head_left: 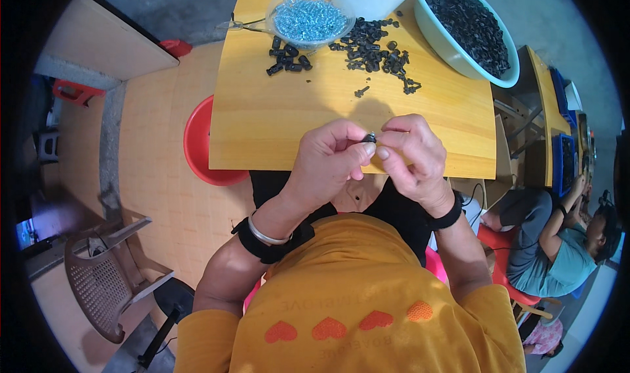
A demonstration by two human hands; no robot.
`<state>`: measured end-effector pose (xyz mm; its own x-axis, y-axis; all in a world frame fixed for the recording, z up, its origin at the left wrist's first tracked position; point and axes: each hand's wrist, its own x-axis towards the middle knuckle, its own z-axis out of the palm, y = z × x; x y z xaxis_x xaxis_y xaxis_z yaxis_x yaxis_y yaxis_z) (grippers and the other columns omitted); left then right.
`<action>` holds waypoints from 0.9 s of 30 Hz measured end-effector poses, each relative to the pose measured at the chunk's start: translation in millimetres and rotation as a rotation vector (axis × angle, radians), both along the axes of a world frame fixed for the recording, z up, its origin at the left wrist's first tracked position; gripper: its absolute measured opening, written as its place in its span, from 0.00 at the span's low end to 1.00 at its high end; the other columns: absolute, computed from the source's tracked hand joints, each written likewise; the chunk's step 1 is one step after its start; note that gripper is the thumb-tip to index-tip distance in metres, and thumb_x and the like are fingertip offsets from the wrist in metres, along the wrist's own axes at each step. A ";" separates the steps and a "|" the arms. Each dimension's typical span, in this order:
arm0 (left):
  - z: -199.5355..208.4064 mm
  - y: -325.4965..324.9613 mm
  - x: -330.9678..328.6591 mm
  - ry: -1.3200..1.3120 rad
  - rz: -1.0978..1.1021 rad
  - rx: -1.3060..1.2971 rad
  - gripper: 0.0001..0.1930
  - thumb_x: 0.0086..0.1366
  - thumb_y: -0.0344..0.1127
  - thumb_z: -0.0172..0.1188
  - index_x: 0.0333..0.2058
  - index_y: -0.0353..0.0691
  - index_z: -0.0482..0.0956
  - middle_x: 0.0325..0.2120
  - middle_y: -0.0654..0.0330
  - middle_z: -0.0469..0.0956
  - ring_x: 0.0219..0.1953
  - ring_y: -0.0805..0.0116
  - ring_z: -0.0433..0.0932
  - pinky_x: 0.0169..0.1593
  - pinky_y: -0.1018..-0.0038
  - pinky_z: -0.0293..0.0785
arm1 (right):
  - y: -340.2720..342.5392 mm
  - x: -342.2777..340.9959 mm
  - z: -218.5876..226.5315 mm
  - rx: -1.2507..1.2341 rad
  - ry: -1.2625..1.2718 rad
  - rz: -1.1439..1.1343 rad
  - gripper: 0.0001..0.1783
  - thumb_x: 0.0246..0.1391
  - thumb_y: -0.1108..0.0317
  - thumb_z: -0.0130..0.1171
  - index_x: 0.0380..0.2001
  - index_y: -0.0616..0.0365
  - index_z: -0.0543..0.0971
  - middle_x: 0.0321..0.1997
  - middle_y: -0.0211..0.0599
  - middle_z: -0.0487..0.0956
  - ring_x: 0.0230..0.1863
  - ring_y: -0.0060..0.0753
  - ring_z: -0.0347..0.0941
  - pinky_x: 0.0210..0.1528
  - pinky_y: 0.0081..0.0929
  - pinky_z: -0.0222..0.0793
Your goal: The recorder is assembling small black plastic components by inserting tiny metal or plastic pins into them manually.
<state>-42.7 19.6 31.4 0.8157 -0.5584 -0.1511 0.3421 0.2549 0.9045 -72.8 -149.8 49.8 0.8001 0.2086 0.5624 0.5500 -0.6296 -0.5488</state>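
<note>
Above the table's near edge, my left hand [333, 155] pinches a small black plastic part [369, 138] between thumb and fingers. A tiny shiny metal piece [373, 134] shows at the top of that part. My right hand [415, 155] is right beside it, fingers curled and the thumb and index tips close together at the part. Whatever those right fingertips hold is too small to make out. Farther up the table lie a loose pile of black plastic parts [374, 48] and one stray black piece [361, 92].
A clear bowl of small silvery-blue metal pieces [310, 20] stands at the far left, with black cylindrical parts [287, 59] before it. A large pale basin [510, 71] full of black parts stands far right. A red basin [197, 146] is left of the table. Another person [558, 255] sits at right.
</note>
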 end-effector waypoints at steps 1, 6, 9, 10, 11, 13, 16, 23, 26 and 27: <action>0.8 0.1 0.1 -0.008 -0.022 0.018 0.03 0.60 0.30 0.54 0.32 0.37 0.73 0.20 0.66 0.73 0.20 0.82 0.70 0.23 0.86 0.65 | -1.2 -0.8 1.4 0.075 0.084 0.018 0.07 0.43 0.76 0.57 0.29 0.63 0.75 0.28 0.40 0.72 0.28 0.33 0.70 0.29 0.24 0.66; 1.2 -1.7 -1.4 -0.016 -0.042 -0.007 0.04 0.60 0.30 0.54 0.32 0.37 0.73 0.21 0.65 0.73 0.20 0.82 0.69 0.25 0.86 0.66 | -2.8 3.6 2.8 0.345 0.329 0.056 0.06 0.49 0.75 0.54 0.32 0.65 0.75 0.28 0.37 0.73 0.30 0.29 0.69 0.32 0.21 0.64; 1.3 -1.4 0.1 -0.021 -0.082 0.024 0.04 0.60 0.31 0.54 0.32 0.37 0.73 0.21 0.65 0.73 0.20 0.82 0.69 0.25 0.86 0.66 | -7.0 5.9 3.0 0.363 0.438 0.168 0.06 0.49 0.74 0.55 0.32 0.64 0.76 0.27 0.37 0.72 0.29 0.29 0.69 0.31 0.21 0.64; 1.3 -0.9 0.2 -0.019 -0.107 0.046 0.04 0.60 0.31 0.54 0.32 0.37 0.73 0.21 0.65 0.73 0.20 0.82 0.69 0.24 0.86 0.66 | -9.2 6.0 3.3 0.347 0.456 0.175 0.06 0.49 0.74 0.55 0.32 0.64 0.76 0.27 0.36 0.72 0.29 0.28 0.69 0.31 0.21 0.64; 1.0 -0.3 0.2 -0.020 -0.108 0.047 0.04 0.60 0.31 0.54 0.32 0.37 0.73 0.21 0.65 0.73 0.20 0.82 0.69 0.24 0.86 0.66 | -10.2 5.8 3.6 0.331 0.473 0.182 0.06 0.49 0.74 0.56 0.31 0.64 0.76 0.27 0.36 0.72 0.29 0.28 0.69 0.31 0.20 0.64; -0.3 0.7 0.7 0.012 -0.120 0.038 0.05 0.59 0.32 0.55 0.32 0.38 0.73 0.21 0.66 0.73 0.20 0.82 0.70 0.24 0.86 0.66 | -8.3 5.4 7.1 0.327 0.456 0.156 0.06 0.49 0.74 0.56 0.31 0.64 0.76 0.27 0.36 0.72 0.29 0.28 0.69 0.32 0.20 0.64; 0.8 0.3 1.1 0.073 -0.100 0.022 0.05 0.59 0.33 0.55 0.31 0.38 0.74 0.20 0.66 0.74 0.19 0.82 0.70 0.23 0.86 0.66 | -5.5 3.9 6.9 0.342 0.423 0.123 0.05 0.48 0.74 0.56 0.30 0.64 0.76 0.27 0.35 0.72 0.29 0.27 0.69 0.32 0.20 0.64; -2.7 -0.6 0.5 0.149 -0.075 -0.064 0.05 0.59 0.33 0.55 0.31 0.38 0.74 0.20 0.65 0.74 0.19 0.82 0.71 0.23 0.86 0.66 | 4.2 -0.7 -8.3 0.549 0.479 0.029 0.03 0.48 0.75 0.55 0.28 0.63 0.76 0.26 0.33 0.72 0.28 0.25 0.68 0.31 0.19 0.63; -1.8 -0.4 1.2 0.135 -0.045 -0.035 0.04 0.59 0.32 0.55 0.30 0.38 0.74 0.20 0.65 0.74 0.18 0.82 0.71 0.22 0.87 0.66 | 8.0 -1.7 -9.7 0.639 0.523 -0.001 0.03 0.49 0.75 0.55 0.28 0.62 0.76 0.26 0.33 0.72 0.28 0.24 0.67 0.31 0.18 0.62; -1.5 -0.6 1.2 0.129 -0.036 -0.036 0.04 0.59 0.32 0.56 0.30 0.38 0.74 0.20 0.65 0.74 0.18 0.82 0.71 0.22 0.87 0.66 | 7.6 -1.2 -9.4 0.639 0.524 0.000 0.03 0.49 0.75 0.55 0.28 0.62 0.76 0.26 0.33 0.72 0.28 0.24 0.67 0.31 0.18 0.62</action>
<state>-41.5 19.0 29.9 0.7703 -0.5936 -0.2328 0.4645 0.2723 0.8427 -74.0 -142.2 40.5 0.9917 -0.0252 0.1261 0.1227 -0.1094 -0.9864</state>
